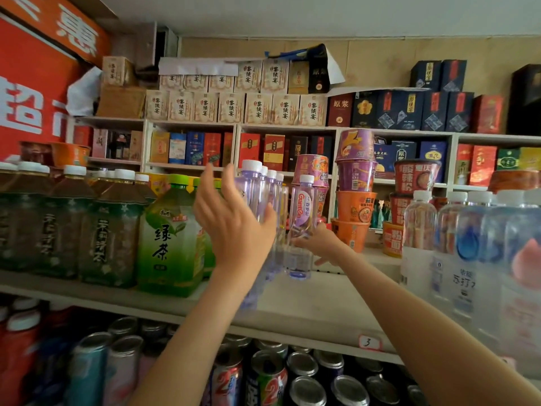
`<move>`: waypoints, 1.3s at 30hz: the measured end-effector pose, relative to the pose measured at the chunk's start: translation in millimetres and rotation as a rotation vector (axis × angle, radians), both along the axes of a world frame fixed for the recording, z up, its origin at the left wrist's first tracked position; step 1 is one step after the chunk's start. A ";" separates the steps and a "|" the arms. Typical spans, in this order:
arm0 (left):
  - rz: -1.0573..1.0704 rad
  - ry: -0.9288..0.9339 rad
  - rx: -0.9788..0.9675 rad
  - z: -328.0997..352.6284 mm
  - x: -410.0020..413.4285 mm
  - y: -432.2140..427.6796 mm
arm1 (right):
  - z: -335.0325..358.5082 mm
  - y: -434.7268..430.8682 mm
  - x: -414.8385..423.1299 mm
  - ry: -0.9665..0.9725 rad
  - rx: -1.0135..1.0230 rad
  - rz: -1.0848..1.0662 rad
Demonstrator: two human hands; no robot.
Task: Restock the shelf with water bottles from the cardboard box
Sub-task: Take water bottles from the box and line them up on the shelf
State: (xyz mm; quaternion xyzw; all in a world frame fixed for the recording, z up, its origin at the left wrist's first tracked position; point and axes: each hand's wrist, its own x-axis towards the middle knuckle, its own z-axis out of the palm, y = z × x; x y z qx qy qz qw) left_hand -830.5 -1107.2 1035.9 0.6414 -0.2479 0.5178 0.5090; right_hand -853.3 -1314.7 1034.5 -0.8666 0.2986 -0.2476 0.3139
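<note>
Water bottles point(303, 206): 1 in right hand point(319, 243), 4 shelved.

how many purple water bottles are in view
5. Four water bottles stand in a row running back behind the left hand; the fifth bottle is to their right, gripped by the right hand. Others may be hidden in the row.

Both bare arms reach up. The left hand point(234, 221) has straight, spread fingers. The right hand point(319, 243) curls round a clear plastic water bottle with a purple label point(303, 206).
</note>
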 end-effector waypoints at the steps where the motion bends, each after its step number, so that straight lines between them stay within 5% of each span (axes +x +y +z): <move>1: -0.070 0.168 0.050 -2.3 3.4 5.1 | -1.3 -0.2 2.8 0.002 -0.028 -0.007; 4: -0.306 0.409 0.135 -6.4 4.1 12.8 | -1.2 2.4 5.8 0.006 -0.104 0.000; 12: -0.445 0.444 0.150 -8.7 6.8 11.5 | -3.2 -4.0 15.3 0.028 -0.098 -0.049; 19: -0.880 0.697 0.108 2.9 5.6 19.1 | -4.0 51.9 -7.7 -0.245 -0.154 -0.215; 28: -1.096 0.841 0.044 7.2 26.5 11.3 | -20.9 111.6 -15.0 -0.285 0.436 0.298; 39: -1.173 0.878 0.001 7.5 14.0 17.4 | -25.2 137.8 -0.2 -0.456 0.623 0.302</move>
